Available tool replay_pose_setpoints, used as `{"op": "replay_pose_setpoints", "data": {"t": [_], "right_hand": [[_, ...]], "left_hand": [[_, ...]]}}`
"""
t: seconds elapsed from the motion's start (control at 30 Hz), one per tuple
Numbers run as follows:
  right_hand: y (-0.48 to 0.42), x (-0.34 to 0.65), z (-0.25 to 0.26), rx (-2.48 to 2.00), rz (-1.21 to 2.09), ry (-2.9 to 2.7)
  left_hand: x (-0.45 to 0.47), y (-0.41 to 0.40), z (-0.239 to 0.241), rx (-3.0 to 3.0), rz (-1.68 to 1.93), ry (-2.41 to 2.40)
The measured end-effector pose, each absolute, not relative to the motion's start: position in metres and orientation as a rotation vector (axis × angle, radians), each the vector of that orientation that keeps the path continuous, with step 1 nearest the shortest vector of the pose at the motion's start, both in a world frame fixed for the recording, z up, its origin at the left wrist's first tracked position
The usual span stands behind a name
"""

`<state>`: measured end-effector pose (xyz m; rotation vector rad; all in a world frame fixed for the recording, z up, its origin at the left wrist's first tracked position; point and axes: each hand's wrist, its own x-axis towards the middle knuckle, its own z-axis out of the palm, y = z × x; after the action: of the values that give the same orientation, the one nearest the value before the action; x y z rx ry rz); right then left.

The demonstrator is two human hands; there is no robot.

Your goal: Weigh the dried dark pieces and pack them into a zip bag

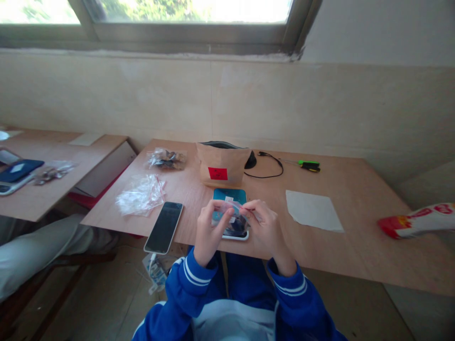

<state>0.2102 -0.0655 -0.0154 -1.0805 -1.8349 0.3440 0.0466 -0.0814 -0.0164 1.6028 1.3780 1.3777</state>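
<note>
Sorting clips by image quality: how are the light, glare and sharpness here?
Head view: the window is blown out white; daylight falls softly on the table, without hard shadows; wide-angle bending curves the window frame; the small clear bag between left hand and right hand is slightly soft.

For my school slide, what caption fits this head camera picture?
Both hands pinch a small clear bag above a teal tray.

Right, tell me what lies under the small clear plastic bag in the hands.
Under the small clear plastic bag lies a teal phone with a white rim, flat on the wooden table. Its near half is covered.
</note>
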Motion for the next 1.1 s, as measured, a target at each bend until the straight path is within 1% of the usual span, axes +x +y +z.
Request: {"op": "replay_pose_setpoints", "data": {"t": [0.17, 0.27, 0.57, 0.7, 0.8, 0.9, 1.0, 1.1], "right_hand": [[-0.064, 0.206, -0.016, -1.034, 0.191, -1.891], [-0.066, 0.203, -0.014, -1.014, 0.145, -1.938], [-0.067, 0.221, -0.012, -1.027, 0.349, -2.021], [-0.069, 0.228, -0.011, -1.013, 0.346, -2.014], [-0.070, 0.229, -0.010, -1.014, 0.239, -2.059], [-0.070, 0.226, -0.010, -1.017, 0.114, -2.148], [-0.069, 0.222, -0.009, -1.027, 0.038, -2.241], [-0.068, 0.221, -0.007, -1.057, 0.068, -2.278]], "left_hand": [[0.045, -0.082, -0.008, 1.618, 1.332, 1.231], [0.047, -0.083, -0.006, 1.607, 1.316, 1.238], [0.038, -0.084, -0.014, 1.437, 1.497, 1.269], [0.028, -0.085, -0.016, 1.510, 1.408, 1.263], [0.021, -0.087, -0.010, 1.668, 1.345, 1.294], [0.019, -0.087, 0.002, 2.048, 1.315, 1.381], [0.021, -0.085, 0.014, 2.543, 1.103, 1.404], [0.022, -0.080, 0.019, 2.769, 0.911, 1.364]]}}
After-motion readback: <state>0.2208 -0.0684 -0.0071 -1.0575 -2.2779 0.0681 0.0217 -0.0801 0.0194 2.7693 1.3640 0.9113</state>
